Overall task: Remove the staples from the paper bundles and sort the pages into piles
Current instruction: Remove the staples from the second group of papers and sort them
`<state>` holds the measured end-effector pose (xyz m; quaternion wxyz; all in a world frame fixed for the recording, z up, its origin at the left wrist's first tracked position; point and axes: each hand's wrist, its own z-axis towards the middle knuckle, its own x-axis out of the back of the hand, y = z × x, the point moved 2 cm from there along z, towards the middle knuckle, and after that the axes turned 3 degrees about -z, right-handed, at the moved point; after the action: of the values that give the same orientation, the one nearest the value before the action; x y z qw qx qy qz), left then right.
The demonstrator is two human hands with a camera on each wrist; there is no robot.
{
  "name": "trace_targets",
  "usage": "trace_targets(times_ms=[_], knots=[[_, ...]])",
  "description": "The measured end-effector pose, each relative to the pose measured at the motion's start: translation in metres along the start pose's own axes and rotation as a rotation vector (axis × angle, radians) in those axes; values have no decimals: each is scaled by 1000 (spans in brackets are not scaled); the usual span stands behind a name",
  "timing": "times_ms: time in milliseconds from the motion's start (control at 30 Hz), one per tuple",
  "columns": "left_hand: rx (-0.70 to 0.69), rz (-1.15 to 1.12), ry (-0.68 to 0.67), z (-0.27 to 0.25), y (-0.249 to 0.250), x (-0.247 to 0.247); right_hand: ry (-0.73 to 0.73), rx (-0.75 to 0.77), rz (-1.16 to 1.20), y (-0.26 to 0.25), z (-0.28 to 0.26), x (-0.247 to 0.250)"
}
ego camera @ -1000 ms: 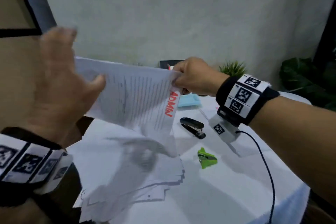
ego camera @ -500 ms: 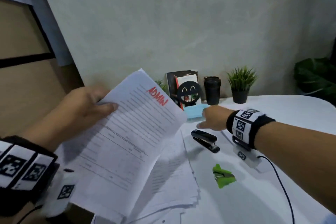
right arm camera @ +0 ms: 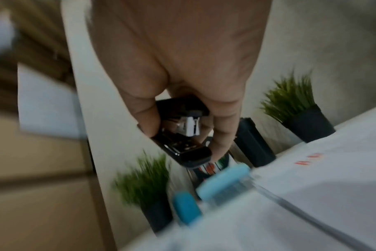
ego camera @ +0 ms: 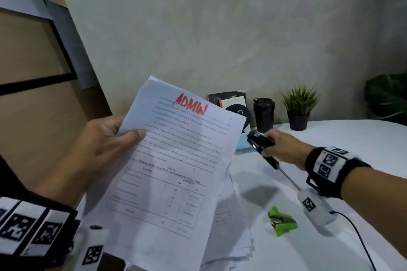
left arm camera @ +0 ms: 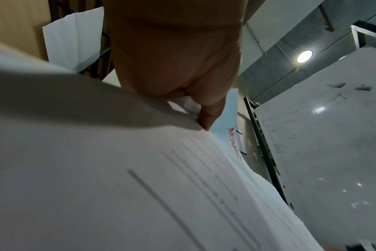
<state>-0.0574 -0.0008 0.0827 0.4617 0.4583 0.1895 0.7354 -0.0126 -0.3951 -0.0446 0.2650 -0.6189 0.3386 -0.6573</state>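
White paper sheets (ego camera: 167, 171) with the red word ADMIN on top were up in the air, at about 9 o'clock from the middle of the head view. The left hand (ego camera: 103, 145) gripped them by their left edge, with the thumb (ego camera: 134, 134) pressed on the front and the other fingers curled behind. In the left wrist view, one finger (left arm camera: 208, 117) pushed into the edge of the sheets.

The right hand (ego camera: 279, 147) was at 3 o'clock from the sheets, above the white table (ego camera: 352, 138). Its fingers were curled round a black stapler (ego camera: 262, 147) and held it up off the table. In the right wrist view, the thumb (right arm camera: 147, 117) and a finger squeezed the stapler from both sides.

More loose pages (ego camera: 231, 226) lay in a pile on the table, under the held sheets. A green staple remover (ego camera: 283, 221) lay on the table at 5 o'clock, just beside the pile.

At 1 o'clock, by the wall, stood a black cup (ego camera: 263, 114) and a small green plant (ego camera: 299, 105). A light blue pad (ego camera: 243, 147) lay near the stapler.
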Motion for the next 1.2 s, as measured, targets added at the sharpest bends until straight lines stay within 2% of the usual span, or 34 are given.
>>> trace_targets(times_ms=[67,133,200,267,333,433,600,700,800,900,1000,1133,1200], knots=[[-34,20,9,-3,3,-2,92,54,547,-21,-14,25],[-69,81,25,-6,7,-6,214,118,937,-49,-28,46],[-114,115,27,-9,12,-11,375,142,1178,-80,-39,59],[-158,146,30,-12,20,-17,571,201,1289,-110,-51,65],[-182,170,37,-15,27,-24,720,330,1288,-138,-64,63],[-230,204,35,-22,40,-31,823,438,1125,-164,-74,47],[-323,254,39,-27,40,-33,880,414,813,-156,-69,19],[-270,216,29,-27,29,-30,910,372,880,-145,-65,19],[-235,185,24,-29,26,-33,943,405,968,-147,-64,21],[-250,168,8,-31,28,-38,942,471,928,-152,-65,13],[-267,154,9,-33,28,-39,938,471,805,-146,-64,3],[-244,151,11,-38,27,-38,1085,415,963,-136,-68,13],[-240,160,-1,-39,26,-39,1108,413,951,-140,-68,16]])
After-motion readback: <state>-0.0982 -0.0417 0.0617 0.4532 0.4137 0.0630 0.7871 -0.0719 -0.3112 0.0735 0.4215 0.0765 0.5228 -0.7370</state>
